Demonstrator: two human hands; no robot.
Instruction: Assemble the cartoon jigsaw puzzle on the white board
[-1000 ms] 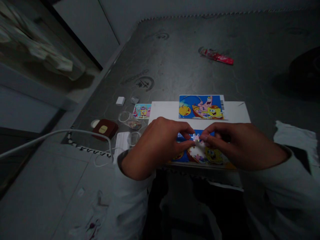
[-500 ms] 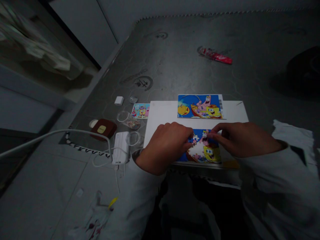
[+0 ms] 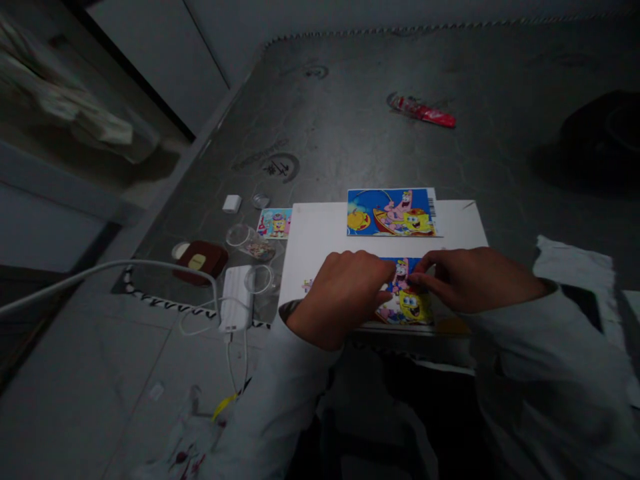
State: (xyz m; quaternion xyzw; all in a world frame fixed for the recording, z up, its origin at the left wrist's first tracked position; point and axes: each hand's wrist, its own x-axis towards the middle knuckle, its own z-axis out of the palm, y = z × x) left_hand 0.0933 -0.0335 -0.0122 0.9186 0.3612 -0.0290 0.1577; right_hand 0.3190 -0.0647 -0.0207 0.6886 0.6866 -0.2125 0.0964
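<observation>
My left hand (image 3: 343, 300) and right hand (image 3: 473, 280) sit close together over a SpongeBob jigsaw puzzle (image 3: 407, 307), which lies on a white board (image 3: 320, 233). The fingers (image 3: 383, 270) of my left hand curl down onto the puzzle's left side, and the fingers (image 3: 420, 280) of my right reach in from the other side, almost meeting them. Both sets are bent and nearly closed, but I can't tell whether they have hold of a piece. A loose puzzle piece (image 3: 307, 285) lies on the board just left of my left hand.

Straight ahead of my fingers, a picture card (image 3: 390, 212) overlaps the board's far edge. Beyond my left hand, on the dark embossed surface (image 3: 350, 133), are a smaller card (image 3: 274, 223), a clear plastic cup (image 3: 245, 241), a white power bank (image 3: 235, 300) with its cable (image 3: 100, 269), and a brown case (image 3: 200, 260). A red wrapper (image 3: 423, 112) lies far ahead, a white cloth (image 3: 570, 267) sits past my right hand, and a tiled floor (image 3: 85, 353) shows below to the left.
</observation>
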